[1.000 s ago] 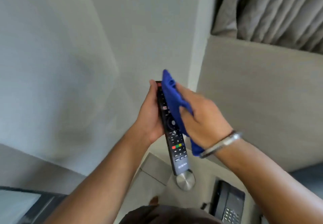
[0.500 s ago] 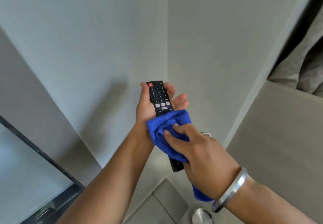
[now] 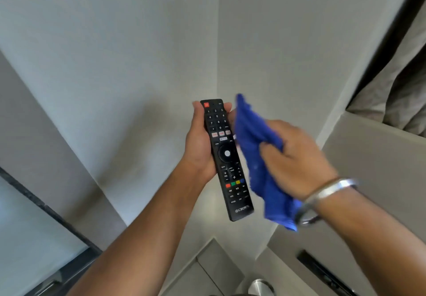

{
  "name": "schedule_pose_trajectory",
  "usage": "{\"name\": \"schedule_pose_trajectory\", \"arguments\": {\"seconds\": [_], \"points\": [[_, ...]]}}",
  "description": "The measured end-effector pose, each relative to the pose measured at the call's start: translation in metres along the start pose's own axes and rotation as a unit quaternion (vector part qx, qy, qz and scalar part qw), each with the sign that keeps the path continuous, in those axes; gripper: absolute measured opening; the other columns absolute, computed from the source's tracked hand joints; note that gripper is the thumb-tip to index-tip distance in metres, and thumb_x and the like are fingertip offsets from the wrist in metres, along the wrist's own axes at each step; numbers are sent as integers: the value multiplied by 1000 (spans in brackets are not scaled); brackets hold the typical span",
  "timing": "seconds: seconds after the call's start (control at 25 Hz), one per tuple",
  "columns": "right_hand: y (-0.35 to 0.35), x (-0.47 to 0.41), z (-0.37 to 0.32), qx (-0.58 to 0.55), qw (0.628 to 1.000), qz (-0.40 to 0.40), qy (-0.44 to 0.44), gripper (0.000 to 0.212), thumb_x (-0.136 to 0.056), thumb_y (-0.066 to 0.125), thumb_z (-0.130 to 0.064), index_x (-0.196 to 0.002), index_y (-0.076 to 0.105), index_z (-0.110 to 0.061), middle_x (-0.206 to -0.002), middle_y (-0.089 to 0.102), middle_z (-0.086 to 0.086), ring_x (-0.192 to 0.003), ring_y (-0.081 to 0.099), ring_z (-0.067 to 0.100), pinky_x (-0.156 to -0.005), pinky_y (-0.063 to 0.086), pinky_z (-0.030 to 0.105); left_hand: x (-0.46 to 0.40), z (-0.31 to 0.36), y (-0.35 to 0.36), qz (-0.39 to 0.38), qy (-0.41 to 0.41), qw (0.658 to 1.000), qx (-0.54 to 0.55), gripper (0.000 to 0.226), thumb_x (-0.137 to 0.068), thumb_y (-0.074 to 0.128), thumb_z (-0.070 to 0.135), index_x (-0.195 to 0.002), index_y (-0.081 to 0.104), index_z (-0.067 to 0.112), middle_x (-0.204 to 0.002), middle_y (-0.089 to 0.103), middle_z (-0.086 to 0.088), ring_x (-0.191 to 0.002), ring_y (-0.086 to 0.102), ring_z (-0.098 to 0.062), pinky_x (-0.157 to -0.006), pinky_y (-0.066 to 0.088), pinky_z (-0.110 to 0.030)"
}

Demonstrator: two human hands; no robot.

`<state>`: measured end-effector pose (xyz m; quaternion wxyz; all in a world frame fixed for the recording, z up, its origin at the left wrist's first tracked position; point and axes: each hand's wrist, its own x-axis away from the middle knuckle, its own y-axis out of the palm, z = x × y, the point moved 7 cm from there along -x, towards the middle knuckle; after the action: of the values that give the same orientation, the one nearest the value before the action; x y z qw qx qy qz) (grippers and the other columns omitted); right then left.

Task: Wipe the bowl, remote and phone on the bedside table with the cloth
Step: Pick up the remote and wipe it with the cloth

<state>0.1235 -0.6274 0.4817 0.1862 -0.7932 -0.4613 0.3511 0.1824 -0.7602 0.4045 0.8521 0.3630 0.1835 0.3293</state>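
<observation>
My left hand (image 3: 198,148) holds a long black remote (image 3: 224,157) upright, button face toward me, its whole face uncovered. My right hand (image 3: 297,164), with a metal bangle on the wrist, grips a bunched blue cloth (image 3: 260,162) just to the right of the remote. The cloth hangs beside the remote's right edge and does not cover the buttons. A small shiny metal bowl (image 3: 260,287) shows partly at the bottom edge, far below the hands. No phone is in view.
Grey walls meet in a corner behind the hands. A beige padded panel (image 3: 373,180) and curtains (image 3: 405,92) are on the right. A dark-framed glass panel (image 3: 34,238) is at lower left. A dark slot (image 3: 322,270) sits in the ledge at lower right.
The cloth was pressed over the remote's lower half half a second ago; my right hand has since pulled it off to the right, baring the whole remote. The view has shifted slightly.
</observation>
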Motion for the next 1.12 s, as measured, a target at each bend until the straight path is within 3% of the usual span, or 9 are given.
{"name": "schedule_pose_trajectory", "arguments": {"seconds": [0.12,0.24,0.48,0.56,0.68,0.76,0.88,0.96,1.12], "points": [[40,2,-23,190,978,-60,-62,58,-83,46,-20,-139,36,-30,-140,43,8,-91,61,34,-80,50,37,0,7,17,5,19,999,-38,64,-92,34,73,-103,59,15,-120,72,-12,-123,62,-29,-100,50,-45],[47,12,-26,314,940,-77,-106,59,-83,47,-19,-141,34,-24,-147,39,6,-75,61,39,-66,47,36,-6,33,17,49,54,997,-25,62,-91,37,72,-92,62,15,-88,71,-2,-110,69,-34,-93,52,-48],[39,45,-16,301,933,-79,-181,62,-59,67,-1,-118,64,-20,-118,68,4,-48,50,29,-45,50,31,-17,60,13,40,104,992,53,64,-92,37,71,-97,63,12,-73,64,-2,-102,71,-40,-84,60,-47],[18,34,10,236,965,-96,-63,42,-68,57,-1,-105,67,-20,-88,69,2,-54,45,24,-54,46,30,-18,60,9,25,95,992,75,65,-93,34,71,-96,63,12,-69,64,-2,-99,72,-38,-82,61,-46],[-26,18,56,-110,969,-46,215,10,-76,47,2,-69,53,-3,-56,47,4,-54,42,18,-54,39,31,-13,56,4,6,81,994,67,66,-93,36,70,-100,63,11,-74,67,-4,-106,70,-38,-85,59,-47],[-42,5,31,-89,986,21,136,10,-76,45,-1,-70,51,-6,-52,45,-3,-49,41,12,-46,37,21,-10,45,8,-5,72,997,24,66,-93,36,70,-102,63,10,-82,70,-6,-111,68,-38,-89,58,-48],[-2,-3,-29,149,984,-50,-82,46,-75,42,-11,-114,52,-33,-98,62,-3,-71,55,19,-66,48,25,-8,30,30,-8,59,998,-28,67,-91,36,73,-102,65,13,-92,75,-6,-111,68,-34,-92,54,-48],[27,0,-28,314,943,-84,-78,64,-84,44,-16,-142,21,-30,-138,40,9,-72,49,31,-68,46,33,-8,28,40,2,65,998,-27,66,-91,36,73,-98,64,14,-87,73,-5,-112,68,-34,-94,52,-50],[35,22,-19,383,919,-67,-64,68,-86,45,-18,-145,12,-25,-150,22,14,-67,35,27,-60,35,31,-10,38,40,11,97,995,28,66,-93,33,72,-92,64,14,-72,62,-1,-109,70,-35,-82,59,-46]]}}
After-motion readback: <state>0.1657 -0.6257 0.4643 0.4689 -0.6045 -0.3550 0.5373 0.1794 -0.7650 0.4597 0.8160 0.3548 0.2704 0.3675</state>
